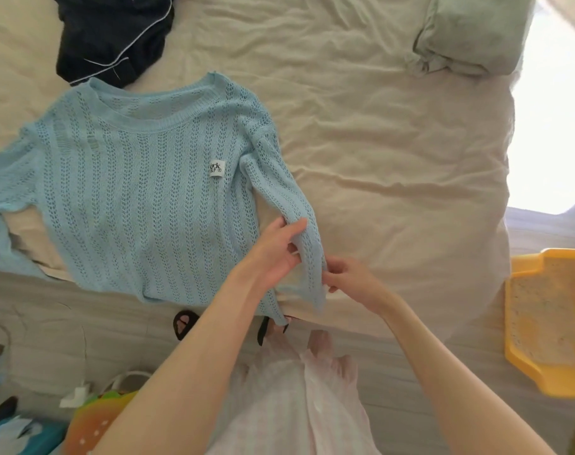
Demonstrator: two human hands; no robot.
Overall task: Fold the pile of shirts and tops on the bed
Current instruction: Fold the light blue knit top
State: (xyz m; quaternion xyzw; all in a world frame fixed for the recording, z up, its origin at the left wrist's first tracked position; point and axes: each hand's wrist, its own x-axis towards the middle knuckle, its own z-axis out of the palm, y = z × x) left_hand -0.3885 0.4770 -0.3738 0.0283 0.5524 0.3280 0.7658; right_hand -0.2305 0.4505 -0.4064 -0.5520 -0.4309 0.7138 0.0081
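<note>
Head view: a light blue open-knit sweater (141, 192) lies spread front-up on the cream bed sheet (378, 142), filling the 9 to 10 o'clock part of the frame, its hem hanging over the bed's near edge. A dark navy garment (112, 34) sits crumpled at 11 o'clock, just touching the collar. The left hand (276, 254) lies with relaxed, nearly straight fingers against the sweater's sleeve (299, 224), near centre. The right hand (348, 277), at 4 o'clock from it, pinches the sleeve's cuff edge. A green pillow (470, 34) rests at 1 o'clock. The knit looks light, soft, stretchy and snag-prone; best held by cuff and shoulder seam, not the open mesh.
</note>
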